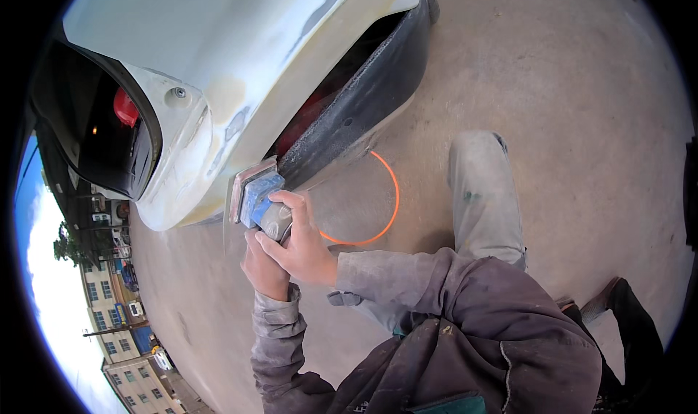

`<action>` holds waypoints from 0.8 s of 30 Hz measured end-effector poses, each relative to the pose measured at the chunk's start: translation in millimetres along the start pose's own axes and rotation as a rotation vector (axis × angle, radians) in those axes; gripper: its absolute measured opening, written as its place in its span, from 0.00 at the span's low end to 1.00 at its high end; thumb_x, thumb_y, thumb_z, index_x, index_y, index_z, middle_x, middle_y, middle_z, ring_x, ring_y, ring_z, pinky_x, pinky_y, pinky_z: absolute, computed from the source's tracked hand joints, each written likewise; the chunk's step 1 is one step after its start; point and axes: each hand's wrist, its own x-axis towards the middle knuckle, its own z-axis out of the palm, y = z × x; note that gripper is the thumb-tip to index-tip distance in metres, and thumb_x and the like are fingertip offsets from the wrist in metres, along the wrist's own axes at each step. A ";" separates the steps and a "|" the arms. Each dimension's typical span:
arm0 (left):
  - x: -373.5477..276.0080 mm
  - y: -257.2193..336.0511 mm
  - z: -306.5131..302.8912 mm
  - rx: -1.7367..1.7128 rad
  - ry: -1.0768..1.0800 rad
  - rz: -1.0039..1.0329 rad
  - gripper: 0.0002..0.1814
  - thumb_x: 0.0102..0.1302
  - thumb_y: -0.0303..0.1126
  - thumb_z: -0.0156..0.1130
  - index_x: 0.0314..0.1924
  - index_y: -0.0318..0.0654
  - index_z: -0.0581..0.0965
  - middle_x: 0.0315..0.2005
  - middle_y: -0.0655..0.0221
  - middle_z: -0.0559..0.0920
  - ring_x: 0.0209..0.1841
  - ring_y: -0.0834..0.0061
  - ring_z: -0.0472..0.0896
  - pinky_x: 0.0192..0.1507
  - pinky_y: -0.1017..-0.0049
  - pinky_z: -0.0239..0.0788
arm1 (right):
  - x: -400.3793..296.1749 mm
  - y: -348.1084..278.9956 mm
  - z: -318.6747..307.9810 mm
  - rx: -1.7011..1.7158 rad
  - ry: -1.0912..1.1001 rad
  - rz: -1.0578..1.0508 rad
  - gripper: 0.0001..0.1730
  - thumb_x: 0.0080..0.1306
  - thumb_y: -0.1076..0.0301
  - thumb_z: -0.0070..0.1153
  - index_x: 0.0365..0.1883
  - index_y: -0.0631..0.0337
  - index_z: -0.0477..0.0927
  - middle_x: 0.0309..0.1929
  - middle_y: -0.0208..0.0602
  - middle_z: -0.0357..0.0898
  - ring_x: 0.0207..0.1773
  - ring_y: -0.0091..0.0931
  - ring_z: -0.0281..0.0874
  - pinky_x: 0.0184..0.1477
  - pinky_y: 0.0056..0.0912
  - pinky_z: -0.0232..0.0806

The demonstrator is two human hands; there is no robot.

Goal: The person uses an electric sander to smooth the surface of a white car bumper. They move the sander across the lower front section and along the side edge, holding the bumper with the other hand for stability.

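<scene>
Both my hands hold a sander [266,209] with a blue body, a grey rounded head and a rectangular pad. My right hand [308,242] wraps its grey head from the near side, index finger over the top. Below and to the left, my left hand [264,266] grips the sander's lower part, which the fingers mostly hide. The sanding pad [253,189] stands against the edge of a white car body panel [218,135]; whether it touches fully cannot be seen. Yellowish and grey sanded patches mark the panel. Just beyond the pad is a dark lower trim piece [354,97].
An orange hose [397,195] loops over the concrete floor [572,114] near my bent knee [482,190]. A dark car window [103,125] shows a red object. Dark-clothed legs [632,326], apparently another person's, are at lower right. Buildings [117,326] and parked vehicles stand far left.
</scene>
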 end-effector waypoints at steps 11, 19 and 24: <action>8.2 -19.8 12.3 -0.313 0.099 0.025 0.31 0.60 0.60 0.70 0.43 0.37 0.74 0.27 0.57 0.83 0.29 0.48 0.84 0.27 0.59 0.74 | -7.9 -4.8 12.8 -0.242 -0.041 -0.182 0.41 0.63 0.72 0.65 0.70 0.58 0.57 0.59 0.59 0.58 0.61 0.50 0.61 0.63 0.47 0.62; 35.7 22.3 -7.4 -0.211 0.034 0.178 0.31 0.62 0.58 0.69 0.47 0.36 0.74 0.27 0.58 0.82 0.28 0.48 0.83 0.26 0.60 0.73 | 20.3 -28.4 -8.2 -0.272 0.062 -0.199 0.38 0.63 0.73 0.63 0.69 0.62 0.58 0.61 0.57 0.59 0.60 0.45 0.62 0.60 0.48 0.64; 47.3 82.7 4.6 -0.263 0.028 0.194 0.27 0.62 0.54 0.69 0.45 0.38 0.73 0.29 0.58 0.82 0.30 0.50 0.82 0.29 0.59 0.73 | 52.2 -37.4 -52.8 -0.142 0.157 -0.182 0.40 0.61 0.73 0.66 0.68 0.59 0.60 0.54 0.51 0.57 0.54 0.42 0.63 0.58 0.45 0.63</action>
